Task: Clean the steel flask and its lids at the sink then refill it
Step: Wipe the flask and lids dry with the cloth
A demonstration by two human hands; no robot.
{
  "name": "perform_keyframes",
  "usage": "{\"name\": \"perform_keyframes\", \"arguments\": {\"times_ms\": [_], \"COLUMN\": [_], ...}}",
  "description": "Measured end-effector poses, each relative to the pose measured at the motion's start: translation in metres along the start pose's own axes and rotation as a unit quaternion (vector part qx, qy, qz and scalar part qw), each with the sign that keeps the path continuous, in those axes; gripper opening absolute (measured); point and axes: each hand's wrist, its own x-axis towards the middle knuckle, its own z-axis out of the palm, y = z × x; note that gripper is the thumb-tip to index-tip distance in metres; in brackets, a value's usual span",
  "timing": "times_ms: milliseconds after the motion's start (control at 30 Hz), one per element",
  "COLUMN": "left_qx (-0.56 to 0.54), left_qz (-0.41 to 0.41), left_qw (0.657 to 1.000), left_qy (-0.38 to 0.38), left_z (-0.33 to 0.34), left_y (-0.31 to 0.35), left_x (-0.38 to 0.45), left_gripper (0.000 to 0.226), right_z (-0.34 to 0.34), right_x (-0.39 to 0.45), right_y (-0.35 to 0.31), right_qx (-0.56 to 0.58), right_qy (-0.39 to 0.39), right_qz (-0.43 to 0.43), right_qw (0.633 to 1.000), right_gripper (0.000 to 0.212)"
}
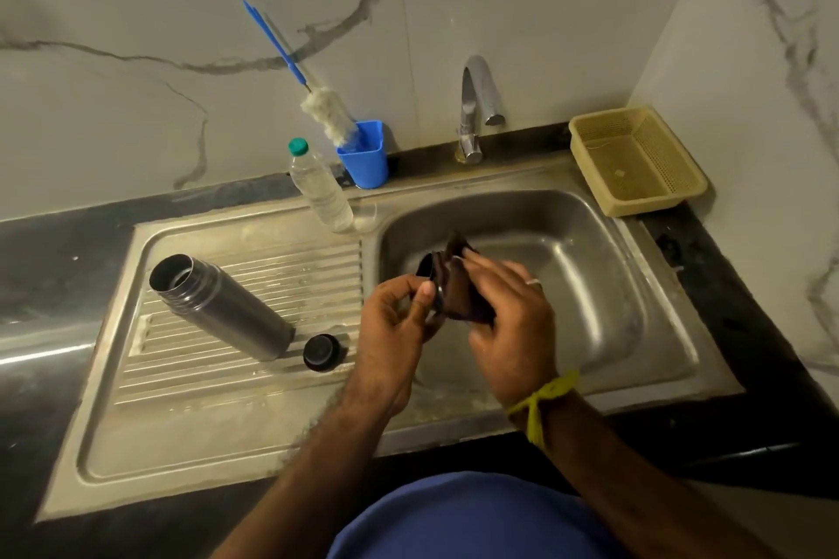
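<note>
- Two hands meet over the sink basin at centre frame: the left hand pinches a dark lid between thumb and fingers, and the right hand grips a dark cloth pressed against that lid.
- Left of centre, the steel flask stands open-mouthed on the ribbed drainboard, with no lid on it.
- Just right of the flask's base, a second black lid rests on the drainboard.
- Upper centre, a clear plastic bottle with a green cap stands beside a blue cup holding a bottle brush.
- At the upper middle stands the tap; no water shows running from it.
- At the upper right, a beige basket sits on the counter.
- No brand, label or writing can be read on any item.
</note>
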Motion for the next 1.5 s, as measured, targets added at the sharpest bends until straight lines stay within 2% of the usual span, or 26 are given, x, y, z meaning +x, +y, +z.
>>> {"name": "perform_keyframes", "arguments": {"times_ms": [133, 233, 267, 367, 433, 533, 567, 667, 700, 767, 833, 900, 967, 1033, 1067, 1167, 1300, 1400, 1500], "left_qx": [-0.038, -0.057, -0.059, -0.102, -0.130, -0.124, -0.121, -0.137, -0.141, -0.141, -0.140, -0.138, -0.131, -0.127, -0.136, -0.172, -0.103, -0.072, 0.021], "left_qz": [-0.002, -0.014, -0.020, -0.034, -0.055, -0.095, -0.109, -0.145, -0.152, -0.157, -0.155, -0.127, -0.094, -0.074, -0.070, -0.057, -0.054, -0.043, -0.011], "left_qw": [0.998, 0.996, 0.994, 0.987, 0.983, 0.983, 0.983, 0.978, 0.976, 0.976, 0.976, 0.980, 0.986, 0.989, 0.988, 0.983, 0.993, 0.995, 0.997], "left_qy": [0.054, 0.073, 0.085, 0.120, 0.120, 0.096, 0.089, 0.066, 0.059, 0.054, 0.060, 0.065, 0.051, 0.030, 0.026, 0.024, -0.028, -0.057, -0.079], "left_z": [-0.002, 0.007, 0.011, 0.009, 0.006, 0.015, 0.017, 0.014, 0.012, 0.013, 0.015, 0.012, 0.008, 0.006, 0.006, -0.004, -0.013, -0.022, -0.026], "left_y": [-0.006, -0.005, -0.004, 0.000, 0.007, 0.017, 0.018, 0.024, 0.025, 0.027, 0.027, 0.026, 0.024, 0.024, 0.025, 0.031, 0.030, 0.026, 0.021], "left_x": [-0.003, -0.010, -0.010, 0.002, 0.007, 0.007, 0.007, 0.009, 0.009, 0.010, 0.011, 0.013, 0.012, 0.008, 0.008, 0.012, 0.008, 0.005, 0.000], "left_gripper": [0.017, 0.024, 0.024, 0.019, 0.019, 0.020, 0.021, 0.023, 0.023, 0.023, 0.026, 0.025, 0.025, 0.027, 0.025, 0.015, 0.018, 0.014, 0.024], "right_z": [0.002, 0.004, 0.006, 0.013, 0.012, 0.014, 0.016, 0.014, 0.013, 0.015, 0.018, 0.016, 0.013, 0.011, 0.010, 0.006, -0.002, -0.013, -0.024], "right_x": [-0.004, 0.003, 0.008, 0.000, -0.012, -0.006, -0.004, -0.005, -0.007, -0.008, -0.005, 0.001, 0.014, 0.025, 0.027, 0.021, 0.027, 0.033, 0.041], "right_y": [-0.006, 0.007, 0.006, -0.003, 0.003, 0.010, 0.009, 0.015, 0.020, 0.019, 0.007, -0.009, -0.011, -0.007, -0.004, -0.003, 0.002, 0.009, 0.014], "right_qx": [-0.022, 0.006, 0.021, 0.015, 0.015, 0.055, 0.056, 0.039, 0.048, 0.116, 0.188, 0.203, 0.254, 0.324, 0.334, 0.368, 0.449, 0.450, 0.394], "right_qy": [-0.034, -0.007, 0.003, 0.008, 0.024, 0.058, 0.064, 0.069, 0.074, 0.107, 0.144, 0.175, 0.195, 0.180, 0.165, 0.120, 0.055, -0.014, -0.106], "right_qz": [-0.118, -0.041, -0.033, -0.132, -0.163, -0.097, -0.098, -0.153, -0.139, -0.028, 0.075, 0.127, 0.225, 0.334, 0.351, 0.356, 0.375, 0.319, 0.248], "right_qw": [0.992, 0.999, 0.999, 0.991, 0.986, 0.992, 0.992, 0.985, 0.986, 0.987, 0.969, 0.955, 0.920, 0.867, 0.859, 0.851, 0.809, 0.834, 0.879], "right_gripper": [0.048, 0.058, 0.055, 0.044, 0.041, 0.047, 0.048, 0.051, 0.055, 0.059, 0.044, 0.025, 0.024, 0.027, 0.025, 0.022, 0.031, 0.036, 0.036]}}
